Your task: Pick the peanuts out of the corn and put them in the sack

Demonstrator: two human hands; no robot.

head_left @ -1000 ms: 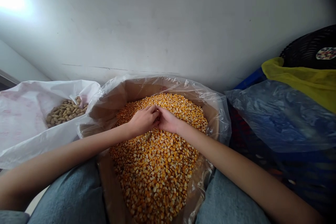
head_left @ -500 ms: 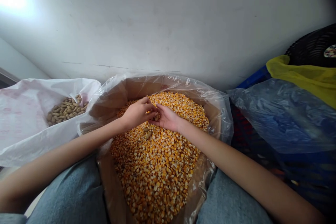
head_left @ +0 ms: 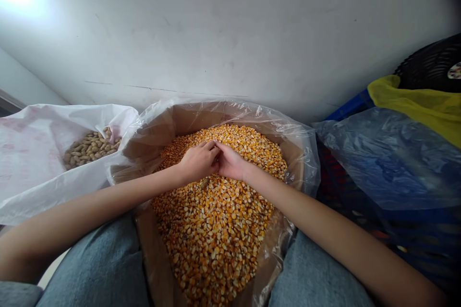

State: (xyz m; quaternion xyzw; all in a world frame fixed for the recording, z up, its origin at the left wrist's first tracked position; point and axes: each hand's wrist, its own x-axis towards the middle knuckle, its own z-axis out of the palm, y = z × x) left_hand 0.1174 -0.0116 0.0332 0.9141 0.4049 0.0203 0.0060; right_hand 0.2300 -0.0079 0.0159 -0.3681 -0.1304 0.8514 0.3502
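My left hand [head_left: 200,161] and my right hand [head_left: 231,162] meet over the middle of the corn kernels [head_left: 216,230]. The left fingers are bent and pressed against the cupped right hand, hiding what lies between them. Half a second ago a tan unshelled peanut showed in the right palm. Another peanut in its shell [head_left: 205,183] lies on the corn just below the hands. The yellow-orange kernels fill a cardboard box [head_left: 194,117] lined with a clear plastic bag [head_left: 310,153].
To the left stands a white sack [head_left: 36,153] with unshelled peanuts [head_left: 90,148] inside. On the right, a clear plastic sheet [head_left: 392,153] and yellow mesh cloth [head_left: 425,105] lie over a blue crate [head_left: 351,105], beside a black fan-like grille [head_left: 428,64]. A white wall [head_left: 230,33] rises behind.
My left hand has moved slightly right and down, its fingers closing onto the right hand. The peanut in the right palm is now hidden. The right hand has barely moved.
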